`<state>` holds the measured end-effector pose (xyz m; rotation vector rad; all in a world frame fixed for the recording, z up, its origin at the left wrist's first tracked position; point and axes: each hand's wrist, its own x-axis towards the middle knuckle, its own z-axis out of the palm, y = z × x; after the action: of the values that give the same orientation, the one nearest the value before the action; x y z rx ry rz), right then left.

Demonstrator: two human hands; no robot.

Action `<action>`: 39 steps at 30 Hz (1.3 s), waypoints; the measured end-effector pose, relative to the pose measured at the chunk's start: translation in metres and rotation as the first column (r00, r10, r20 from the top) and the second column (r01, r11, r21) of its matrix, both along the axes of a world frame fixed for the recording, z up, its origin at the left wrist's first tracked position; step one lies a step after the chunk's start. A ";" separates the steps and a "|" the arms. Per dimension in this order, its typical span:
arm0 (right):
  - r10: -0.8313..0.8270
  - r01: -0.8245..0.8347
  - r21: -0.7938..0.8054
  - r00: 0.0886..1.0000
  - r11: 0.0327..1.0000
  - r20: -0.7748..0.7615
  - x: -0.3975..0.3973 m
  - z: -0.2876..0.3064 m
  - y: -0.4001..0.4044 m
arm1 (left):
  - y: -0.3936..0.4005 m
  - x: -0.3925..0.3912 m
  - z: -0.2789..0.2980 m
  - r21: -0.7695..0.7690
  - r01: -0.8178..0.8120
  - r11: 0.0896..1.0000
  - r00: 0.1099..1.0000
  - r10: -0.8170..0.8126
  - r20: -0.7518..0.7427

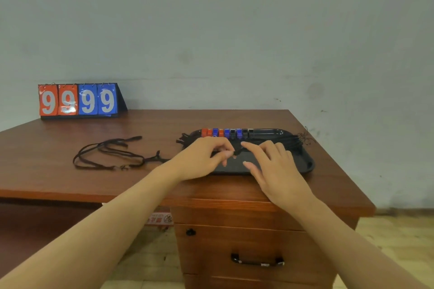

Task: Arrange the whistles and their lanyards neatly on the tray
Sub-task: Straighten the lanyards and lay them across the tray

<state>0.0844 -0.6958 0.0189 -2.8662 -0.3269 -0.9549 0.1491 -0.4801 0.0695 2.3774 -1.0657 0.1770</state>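
Your left hand (206, 157) pinches a black whistle (237, 150) over the tray (305, 166), your right hand (274, 162) lies loose; next, set it in the row of whistles (226, 132).

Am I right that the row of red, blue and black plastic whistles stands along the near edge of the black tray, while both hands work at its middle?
Not quite: the head view shows the row of red, blue and black plastic whistles along the far edge of the black tray, not the near one. The left hand and right hand do work at its middle.
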 end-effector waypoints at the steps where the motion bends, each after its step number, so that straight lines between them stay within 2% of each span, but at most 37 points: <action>1: 0.009 -0.009 -0.011 1.000 1.000 0.007 0.000 0.000 -0.001 | -0.004 -0.001 -0.001 0.003 0.006 1.000 1.000 -0.006 -0.001; 9: -0.005 0.008 -0.055 0.999 0.998 0.054 0.003 -0.004 -0.002 | -0.010 -0.006 -0.004 0.010 0.012 1.000 1.000 -0.013 0.015; 12: -0.034 0.036 -0.025 0.996 0.999 0.078 0.002 -0.003 -0.002 | -0.007 -0.007 -0.005 0.038 -0.008 0.999 0.999 0.007 0.041; 18: -0.136 0.129 0.075 0.986 0.989 0.094 -0.001 -0.001 -0.008 | 0.049 0.013 -0.008 -0.026 -0.223 0.974 0.965 0.224 0.134; 22: -0.206 0.196 0.121 0.976 0.973 0.073 -0.004 0.001 -0.026 | 0.104 0.028 -0.009 -0.138 -0.396 0.908 0.901 0.413 0.129; 25: -0.233 0.219 0.153 0.969 0.964 0.077 -0.005 0.002 -0.046 | 0.131 0.033 -0.019 -0.201 -0.461 0.865 0.868 0.486 0.105; 30: -0.254 0.243 0.119 0.964 0.963 0.080 0.001 0.001 -0.074 | 0.136 0.037 -0.046 -0.167 -0.461 0.872 0.875 0.478 0.075; 34: -0.268 0.264 0.070 0.961 0.962 0.067 0.010 0.003 -0.092 | 0.128 0.044 -0.043 -0.145 -0.441 0.886 0.890 0.453 0.058; 36: -0.246 0.239 0.117 0.968 0.964 0.050 0.017 0.003 -0.100 | 0.123 0.049 -0.040 -0.161 -0.434 0.886 0.894 0.446 0.043; 39: -0.141 0.129 0.368 0.990 0.921 0.006 0.028 0.007 -0.111 | 0.110 0.057 -0.037 -0.226 -0.429 0.875 0.903 0.423 -0.076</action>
<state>0.1122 -0.8067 0.0255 -2.5562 0.0477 -0.9671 0.2059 -0.3697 0.0327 2.3497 -0.4588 0.4073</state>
